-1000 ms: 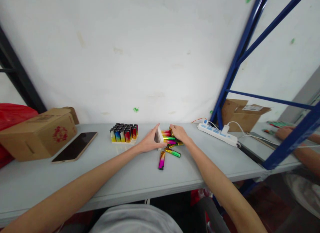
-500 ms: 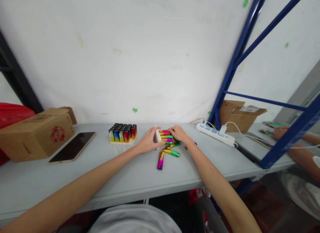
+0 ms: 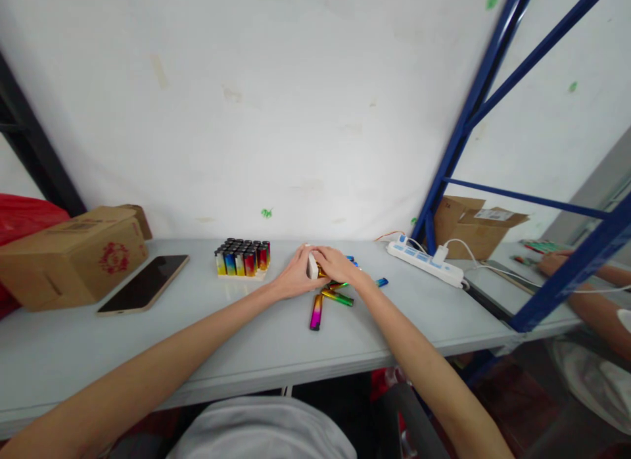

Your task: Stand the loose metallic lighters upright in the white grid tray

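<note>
Near the middle of the table, my left hand is closed round a white tray tipped on its side. My right hand lies over the lighters at the tray's right side and hides most of them; its fingers reach the tray's top edge. Loose lighters lie just below and beside the hands: a gold-and-magenta one, a green-and-gold one and a blue-tipped one. To the left, several upright lighters with black tops stand in another white tray.
On the left are a cardboard box and a dark-screened tablet. A power strip with cables lies right, before a blue rack post and an open carton. Another person's arm shows at far right.
My right hand has moved left over the lighters and up to the tray, covering them. Blue lighters to its right are now more exposed.
</note>
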A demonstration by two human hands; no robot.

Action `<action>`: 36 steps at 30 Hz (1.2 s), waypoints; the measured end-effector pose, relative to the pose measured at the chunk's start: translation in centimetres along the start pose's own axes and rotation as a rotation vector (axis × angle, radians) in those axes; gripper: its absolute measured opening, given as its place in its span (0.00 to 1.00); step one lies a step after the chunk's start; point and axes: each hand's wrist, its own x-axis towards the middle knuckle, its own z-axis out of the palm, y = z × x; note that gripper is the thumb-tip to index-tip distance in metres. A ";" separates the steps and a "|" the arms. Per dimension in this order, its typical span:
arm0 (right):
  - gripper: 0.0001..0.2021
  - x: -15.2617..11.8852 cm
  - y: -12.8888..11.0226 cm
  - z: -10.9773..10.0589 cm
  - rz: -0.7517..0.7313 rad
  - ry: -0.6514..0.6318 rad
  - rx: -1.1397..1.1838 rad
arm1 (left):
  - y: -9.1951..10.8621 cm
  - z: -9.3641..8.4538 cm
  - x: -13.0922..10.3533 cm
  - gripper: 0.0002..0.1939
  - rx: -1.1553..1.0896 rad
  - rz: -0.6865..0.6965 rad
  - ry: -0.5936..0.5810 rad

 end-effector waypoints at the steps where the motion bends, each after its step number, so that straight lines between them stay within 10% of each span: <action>1: 0.21 0.0 -0.5 0.6 -0.032 -0.010 -0.065 | 0.0 0.0 0.0 0.41 -0.002 0.011 0.006; 27: 0.21 -0.9 1.8 0.3 0.120 -0.019 0.032 | -1.5 -2.6 0.3 0.45 -0.097 -0.173 0.117; 36: 0.18 -0.3 2.5 1.6 0.087 0.041 0.009 | -3.4 -0.6 7.3 0.33 -0.228 -0.375 0.219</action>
